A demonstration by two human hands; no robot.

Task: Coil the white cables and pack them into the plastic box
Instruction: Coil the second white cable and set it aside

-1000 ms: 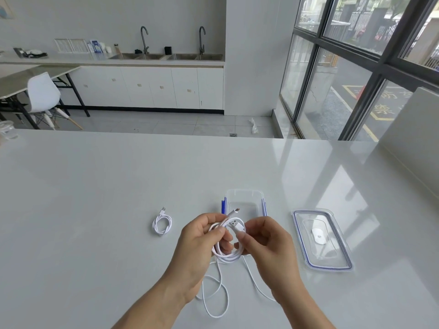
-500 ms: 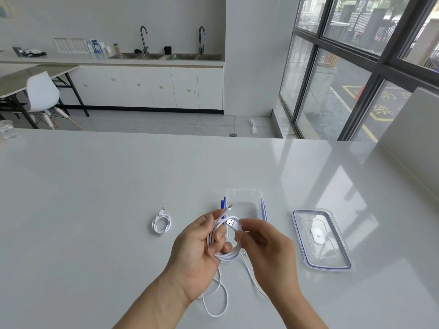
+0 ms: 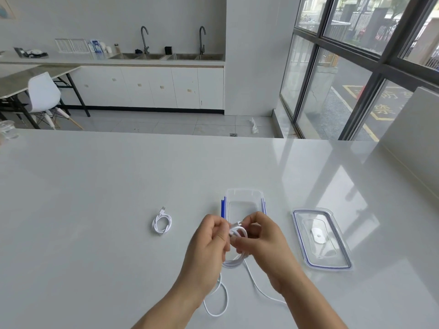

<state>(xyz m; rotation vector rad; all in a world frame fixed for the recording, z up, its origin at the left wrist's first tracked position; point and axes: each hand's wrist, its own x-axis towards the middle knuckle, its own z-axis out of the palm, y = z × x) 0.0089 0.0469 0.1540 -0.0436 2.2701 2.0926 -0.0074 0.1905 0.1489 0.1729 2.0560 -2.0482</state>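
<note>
I judge us half done: my left hand [image 3: 209, 243] and right hand [image 3: 266, 243] pinch fingers [image 3: 219, 230] shut on a half-wound white cable [image 3: 237, 233], tail trailing on the glossy white table [image 3: 95, 186]; left of them lies a coiled white cable [image 3: 162, 223], just beyond, the empty clear plastic box [image 3: 244, 194].

Hands with a cable, in front of the box on the table

The left hand [image 3: 209, 243] and right hand [image 3: 266, 243] meet around a cable [image 3: 237, 233] before the box [image 3: 244, 195]; the lid [image 3: 332, 264] lies right, a coiled cable [image 3: 162, 223] left, all on the table [image 3: 95, 186].

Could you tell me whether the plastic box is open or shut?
Open: the plastic box has no cover, and its lid lies flat beside it.
</note>
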